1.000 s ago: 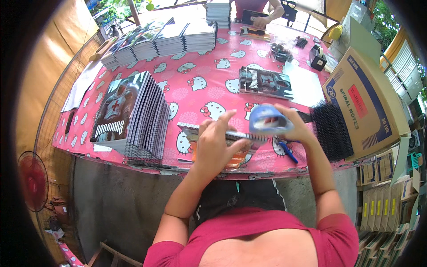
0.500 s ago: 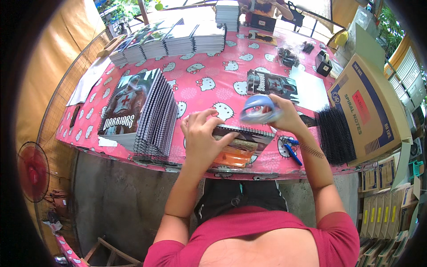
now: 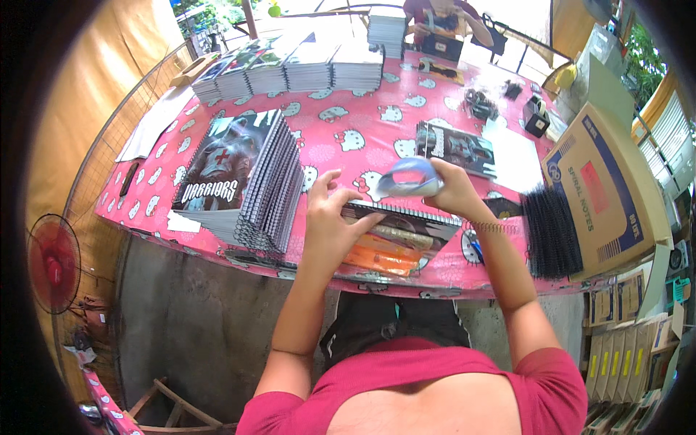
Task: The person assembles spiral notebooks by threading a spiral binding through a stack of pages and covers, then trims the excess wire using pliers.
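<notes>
The left hand (image 3: 328,221), fingers spread, presses flat on a spiral-bound notebook (image 3: 395,243) at the near edge of the pink tabletop (image 3: 348,141). The right hand (image 3: 453,192) pinches a blue tape roll (image 3: 407,177) above the notebook's coil. The notebook overhangs the edge; if the left hand lifts, it could slide off. Right of the notebook lie black binding coils (image 3: 551,232) and a tan cardboard box (image 3: 605,192) with a blue-and-red label; left stands 1 notebook stack (image 3: 243,185).
</notes>
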A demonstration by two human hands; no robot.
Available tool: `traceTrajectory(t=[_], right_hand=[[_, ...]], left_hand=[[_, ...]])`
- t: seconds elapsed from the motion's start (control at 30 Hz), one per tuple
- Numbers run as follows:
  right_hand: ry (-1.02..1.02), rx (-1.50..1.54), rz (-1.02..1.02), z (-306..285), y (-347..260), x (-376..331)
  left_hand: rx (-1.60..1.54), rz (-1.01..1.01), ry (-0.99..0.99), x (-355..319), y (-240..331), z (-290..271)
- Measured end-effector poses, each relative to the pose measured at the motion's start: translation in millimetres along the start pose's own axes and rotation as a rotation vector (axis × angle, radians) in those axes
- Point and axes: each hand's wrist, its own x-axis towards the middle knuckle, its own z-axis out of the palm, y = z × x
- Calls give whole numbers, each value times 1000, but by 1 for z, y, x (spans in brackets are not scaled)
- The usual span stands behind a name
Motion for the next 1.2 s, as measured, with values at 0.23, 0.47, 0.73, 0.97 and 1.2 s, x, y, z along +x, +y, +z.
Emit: traceTrajectory(t=[0.23,0.47,0.73,0.97,1.2], right_hand=[[-43,5,18,15,-2,13],[-122,160,-56,27,-9,32],[-48,-556,71,34,44,8],[6,-475,216,-12,49,-123],[140,-549,332,-16,63,-193]], left_hand=[[-510,-402,-39,-18,-33,5],[-928,-476,135,-20,-29,3],[-976,-530,35,-24,-47,-3],[-1049,-213,-86,10,-40,-5],[-381,288,585,-1,69,-56]])
